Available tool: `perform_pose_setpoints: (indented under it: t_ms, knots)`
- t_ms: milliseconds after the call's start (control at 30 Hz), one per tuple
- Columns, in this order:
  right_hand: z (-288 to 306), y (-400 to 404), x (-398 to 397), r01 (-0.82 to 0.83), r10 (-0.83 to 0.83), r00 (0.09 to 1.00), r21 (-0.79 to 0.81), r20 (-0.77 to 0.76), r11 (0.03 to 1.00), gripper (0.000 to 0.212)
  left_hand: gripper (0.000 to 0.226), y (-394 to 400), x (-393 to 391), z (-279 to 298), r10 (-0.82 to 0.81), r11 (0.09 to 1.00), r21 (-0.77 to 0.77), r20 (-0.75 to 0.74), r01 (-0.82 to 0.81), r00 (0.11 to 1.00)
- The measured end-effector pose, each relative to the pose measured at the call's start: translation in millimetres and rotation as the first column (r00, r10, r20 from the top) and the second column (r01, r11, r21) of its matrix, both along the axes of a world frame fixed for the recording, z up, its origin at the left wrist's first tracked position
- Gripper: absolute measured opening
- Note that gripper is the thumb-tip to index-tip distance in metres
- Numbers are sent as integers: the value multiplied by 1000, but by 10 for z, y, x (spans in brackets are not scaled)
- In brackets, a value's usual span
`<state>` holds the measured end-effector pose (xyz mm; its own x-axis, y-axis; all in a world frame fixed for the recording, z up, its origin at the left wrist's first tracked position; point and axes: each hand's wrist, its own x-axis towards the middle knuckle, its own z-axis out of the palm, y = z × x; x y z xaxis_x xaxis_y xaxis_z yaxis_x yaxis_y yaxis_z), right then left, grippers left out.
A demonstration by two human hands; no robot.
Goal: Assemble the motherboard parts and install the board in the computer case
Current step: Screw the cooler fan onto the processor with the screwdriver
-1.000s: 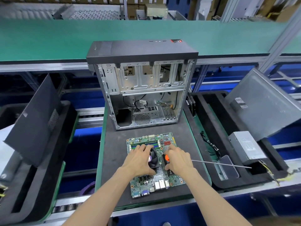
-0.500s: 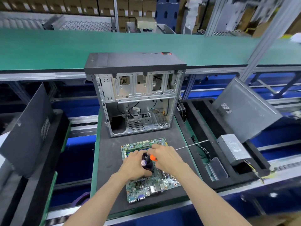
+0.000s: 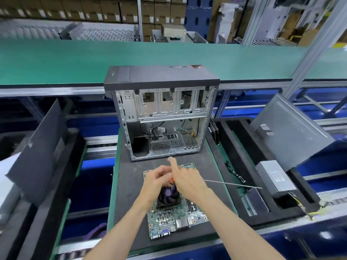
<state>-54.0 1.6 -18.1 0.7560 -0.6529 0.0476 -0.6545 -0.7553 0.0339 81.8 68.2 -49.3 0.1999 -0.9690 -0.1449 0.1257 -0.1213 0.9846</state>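
Note:
A green motherboard (image 3: 169, 220) lies flat on the black mat in front of me, with a black CPU cooler fan (image 3: 169, 197) on it. My right hand (image 3: 187, 181) grips the orange handle of a long screwdriver (image 3: 232, 183), whose thin shaft points right over the mat; its index finger sticks out toward the case. My left hand (image 3: 156, 182) is curled at the fan's far edge, close against the right hand; what its fingers hold is hidden. The open computer case (image 3: 161, 113) stands upright behind the board, its side off.
The black mat (image 3: 129, 194) sits on a green-edged pallet. A foam tray on the right holds a grey power supply (image 3: 276, 180), a cable and a leaning grey side panel (image 3: 293, 128). A black side panel (image 3: 37, 152) leans on the left. A green conveyor belt (image 3: 75, 59) runs behind.
Both hands have moved up from the fan's sides to its far edge. The screwdriver shaft swung up, then back to pointing right. My view has dropped closer to the board.

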Motion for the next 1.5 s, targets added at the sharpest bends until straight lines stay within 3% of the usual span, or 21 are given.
perform_pose_setpoints:
  t_ms: [100, 300, 400, 500, 600, 700, 800, 1100, 1367, 1500]
  knots:
    - [-58, -145, 3, 3, -2, 999, 22, -37, 1000, 86, 22, -87, -75, -46, -34, 999, 22, 25, 33, 999]
    - [-163, -467, -61, 23, -16, 998, 113, -59, 993, 85, 22, -426, -268, -84, 79, 995, 56, 76, -83, 994]
    - [-189, -599, -155, 73, -78, 997, 208, 19, 975, 74, 26, -651, -391, -122, 205, 970, 125, 57, -210, 977]
    - [-235, -725, -361, 75, -113, 988, 306, 107, 949, 40, 22, -862, -427, -170, 318, 930, 172, 74, -326, 945]
    - [-348, -855, -581, 185, -252, 958, 386, 133, 904, 13, 18, -999, -467, -200, 257, 936, 223, 90, -271, 962]
    - [-498, -1018, -778, 395, -513, 847, 477, 142, 785, 16, 13, -1043, -500, -245, 150, 926, 312, 216, -213, 965]
    - [-644, -1179, -890, 491, -591, 802, 467, 87, 735, 22, 12, -1032, -506, -260, 75, 928, 320, 339, -190, 938]
    - [-835, -1440, -873, 561, -641, 767, 451, 32, 694, 26, 24, -1303, -644, -337, -221, 960, 277, 680, 34, 699]
    - [-919, -1746, -1063, 664, -710, 704, 370, -17, 650, 27, 47, -1714, -831, -611, -498, 865, 476, 774, 158, 391]
    - [-1002, -1970, -1065, 617, -672, 741, 404, -7, 676, 28, 47, -1811, -869, -722, -526, 849, 504, 777, 158, 344]
